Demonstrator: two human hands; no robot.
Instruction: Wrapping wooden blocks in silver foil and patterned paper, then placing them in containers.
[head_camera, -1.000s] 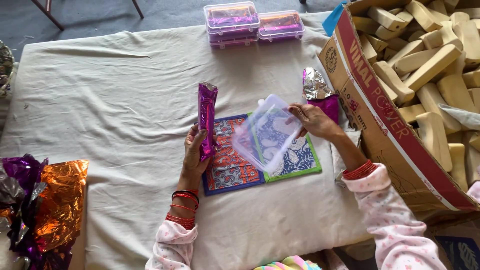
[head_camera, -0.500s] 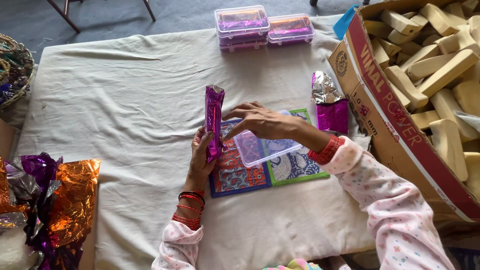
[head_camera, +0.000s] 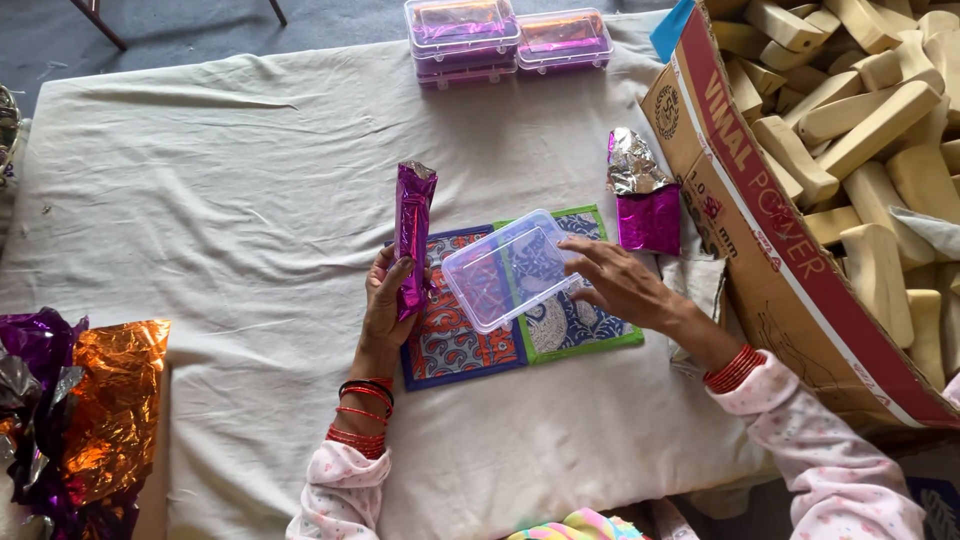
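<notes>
While left hand (head_camera: 385, 300) clenches purple-wrapped bar (head_camera: 412, 238), right hand (head_camera: 620, 283) touches clear box (head_camera: 508, 268), fingers loose.

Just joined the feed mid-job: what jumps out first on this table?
The left hand holds a purple foil bar upright at centre, beside a clear box that the right hand touches. A carton of pale blocks fills the right side; crumpled foil lies bottom left.

Both arms wear long pale pink sleeves (head_camera: 335, 490) printed with small scattered dots and shapes, the cuffs loose at the wrists. The left hand (head_camera: 385, 300) has a stack of red bangles (head_camera: 360, 415) with one dark band among them. The right hand (head_camera: 620, 285) has thin red bangles (head_camera: 730, 368) bunched above the cuff.
</notes>
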